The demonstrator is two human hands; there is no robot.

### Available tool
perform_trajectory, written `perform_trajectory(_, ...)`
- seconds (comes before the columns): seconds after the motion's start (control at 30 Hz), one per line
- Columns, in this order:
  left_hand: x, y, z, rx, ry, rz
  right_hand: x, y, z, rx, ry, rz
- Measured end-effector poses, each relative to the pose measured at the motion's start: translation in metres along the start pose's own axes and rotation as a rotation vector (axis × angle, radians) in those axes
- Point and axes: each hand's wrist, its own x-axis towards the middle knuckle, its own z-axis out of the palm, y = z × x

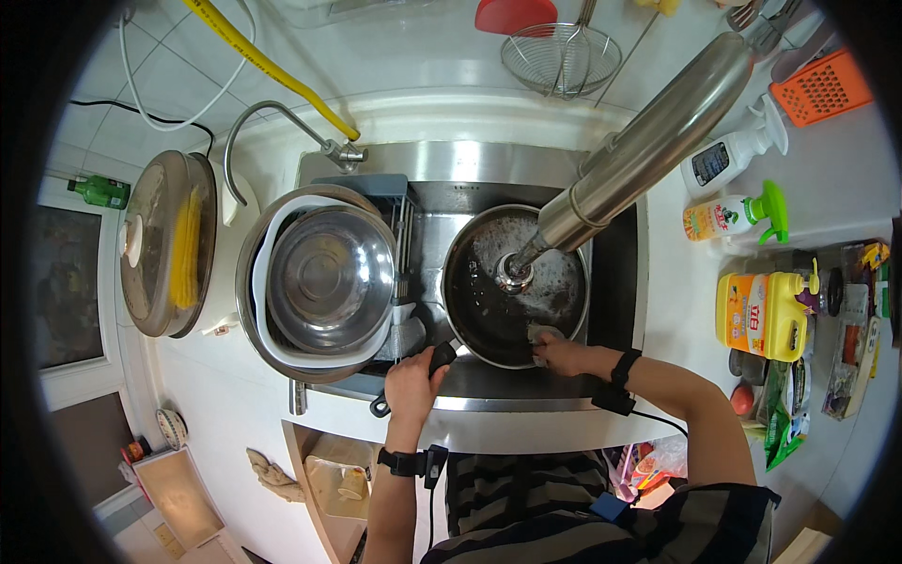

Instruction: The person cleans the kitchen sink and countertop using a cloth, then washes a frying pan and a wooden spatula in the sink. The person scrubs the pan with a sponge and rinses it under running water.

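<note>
A dark frying pan [486, 310] sits in the stainless steel sink [431, 233], with whitish suds or wet patches over its inside. My left hand [411, 388] is closed around the pan's black handle at the lower left. At the pan's near right rim, my right hand [560, 354] pinches a pale, crumpled cloth or scrubber [543, 331] against the inner wall. Its exact kind is hard to tell. Above the pan hangs the thick metal faucet [620, 169], its spray head [514, 273] over the pan's middle.
Nested bowls, a steel one [331, 278] inside a white basin [261, 310], stand left over a dish rack [405, 233]. A yellow detergent jug [764, 317] and spray bottles [719, 217] line the right counter. A wire strainer [561, 60] hangs behind. Far left is a lidded pot [165, 243].
</note>
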Motion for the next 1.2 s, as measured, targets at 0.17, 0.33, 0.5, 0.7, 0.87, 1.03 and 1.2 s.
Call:
perform_trajectory(0.17, 0.004, 0.0, 0.0, 0.005, -0.001, 0.011, 0.032, -0.063, 0.028, -0.203, 0.051, -0.702)
perform_trajectory(0.33, 0.004, 0.0, 0.001, 0.002, 0.008, 0.007, 0.016, -0.045, 0.017, -0.258, -0.041, -0.525)
perform_trajectory(0.5, 0.003, 0.003, -0.003, -0.016, -0.051, -0.057, -0.028, -0.015, -0.039, -0.988, -0.074, -0.141)
perform_trajectory(0.7, 0.004, 0.005, -0.003, 0.016, -0.019, -0.002, 0.005, 0.02, -0.108, -0.97, 0.212, 0.025)
perform_trajectory(0.87, 0.004, 0.003, 0.001, 0.033, -0.019, -0.032, 0.016, 0.011, -0.134, -1.114, 0.154, -0.037)
perform_trajectory(1.03, 0.007, 0.003, 0.002, 0.005, -0.051, -0.082, -0.005, 0.009, -0.078, -0.791, 0.021, -0.165)
perform_trajectory(1.2, 0.006, 0.003, 0.002, 0.023, -0.069, -0.128, 0.023, -0.026, 0.004, -0.519, -0.072, -0.393)
